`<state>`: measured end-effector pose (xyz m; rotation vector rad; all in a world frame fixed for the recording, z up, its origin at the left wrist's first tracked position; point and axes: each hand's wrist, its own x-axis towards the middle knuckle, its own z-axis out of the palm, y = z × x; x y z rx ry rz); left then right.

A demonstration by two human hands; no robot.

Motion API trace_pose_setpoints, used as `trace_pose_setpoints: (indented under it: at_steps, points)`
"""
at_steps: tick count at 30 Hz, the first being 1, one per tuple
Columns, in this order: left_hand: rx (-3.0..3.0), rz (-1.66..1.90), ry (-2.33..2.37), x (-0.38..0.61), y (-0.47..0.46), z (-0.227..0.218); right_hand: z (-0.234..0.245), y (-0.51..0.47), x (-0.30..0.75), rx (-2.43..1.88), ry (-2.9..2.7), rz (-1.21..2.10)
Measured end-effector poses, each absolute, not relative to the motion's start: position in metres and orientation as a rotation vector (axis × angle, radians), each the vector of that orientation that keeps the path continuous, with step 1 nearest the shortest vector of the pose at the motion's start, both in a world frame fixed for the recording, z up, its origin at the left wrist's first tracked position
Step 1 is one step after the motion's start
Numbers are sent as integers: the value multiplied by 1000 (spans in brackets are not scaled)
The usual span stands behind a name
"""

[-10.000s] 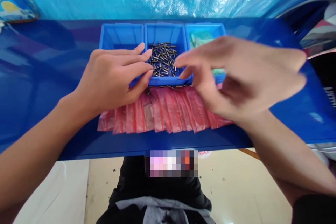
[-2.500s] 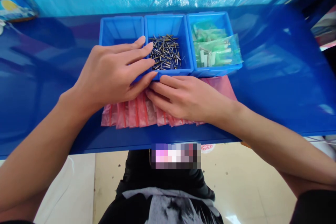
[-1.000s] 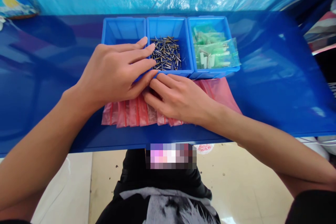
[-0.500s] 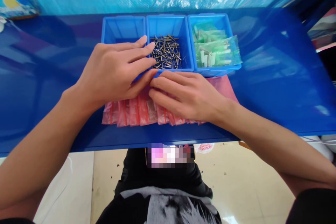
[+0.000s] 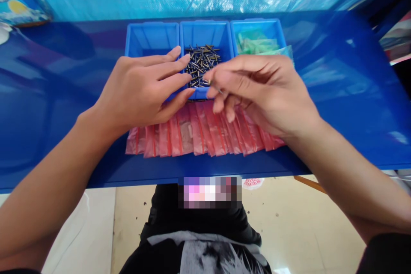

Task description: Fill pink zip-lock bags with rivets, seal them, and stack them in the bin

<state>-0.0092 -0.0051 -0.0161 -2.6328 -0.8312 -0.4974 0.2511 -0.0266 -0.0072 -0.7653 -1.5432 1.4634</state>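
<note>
My left hand [image 5: 141, 87] rests palm down over the front of the left blue bin [image 5: 152, 36], with its fingers stretched towards the middle bin [image 5: 205, 32]. Inside the middle bin lies a heap of small metal rivets [image 5: 202, 60]. Above that bin's front edge, my right hand [image 5: 266, 90] pinches a thin metal rivet [image 5: 217, 89] between thumb and fingertips, slightly blurred. A row of overlapping pink zip bags [image 5: 199, 137] lies below both hands. A few dark pieces show along the bags' upper edge.
The right bin [image 5: 258, 22] holds green plastic bags [image 5: 257, 43], partly hidden by my right hand. All three bins stand side by side on the blue table [image 5: 346, 107]. A pixelated phone-like object [image 5: 210, 192] is on my lap below the table edge.
My right hand has risen from the pink bags and turned, moving to the right with a rivet now visible in its fingers. My left hand has barely moved.
</note>
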Motion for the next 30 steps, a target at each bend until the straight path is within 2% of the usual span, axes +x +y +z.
trace_pose_setpoints:
  at_steps: [3,7,10,13,21,30]
  points:
    - [-2641,-515,-871,-9,-6,-16,-8,-31,249,-821,-1518,1122]
    - [-2650,-617,-851,-7,-6,-16,-11,-36,252,-671,-2137,-13]
    - [-2655,-655,-887,-5,-6,-16,-16,-35,253,-546,-2495,-447]
    - [-2654,-629,-914,-4,-6,-15,-19,-38,247,-629,-2669,-530]
    - [-2672,-513,-897,-7,-5,-13,-21,-60,235,-786,-2609,-775]
    - [-2681,-557,-896,-6,-7,-14,-22,-62,238,-780,-2665,-627]
